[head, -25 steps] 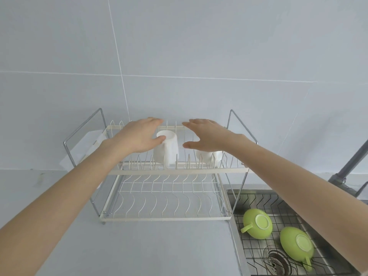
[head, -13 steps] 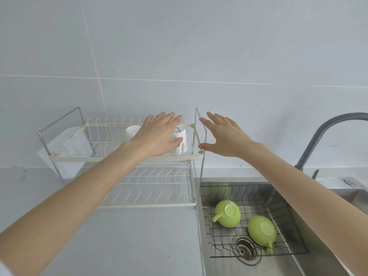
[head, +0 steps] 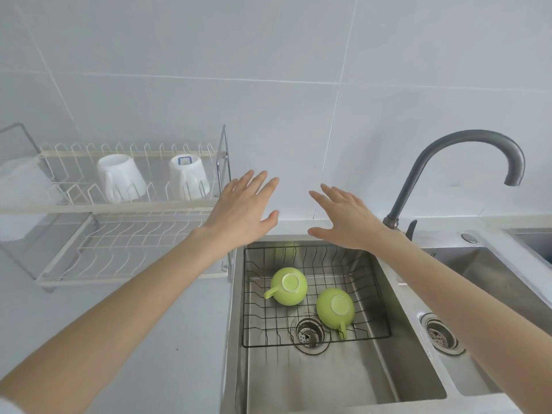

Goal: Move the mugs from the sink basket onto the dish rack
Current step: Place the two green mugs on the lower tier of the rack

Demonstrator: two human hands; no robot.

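So: two green mugs upside down in the sink basket (head: 372, 334), right green mug (head: 335, 308) nearest, left green mug (head: 289, 285) just behind. Above the basket's far edge, left hand (head: 242, 213) and right hand (head: 348, 221) hover apart, fingers spread, holding nothing. Farther left, two white mugs (head: 121, 177) (head: 188, 177) inverted on dish rack (head: 125, 204) top tier.

- A single head view is given, looking forward and down from above the counter edge.
- The sink basket (head: 316, 297) is seen near and centred, the dish rack (head: 119, 204) to the left, the tiled wall beyond.
- No second view is supplied.
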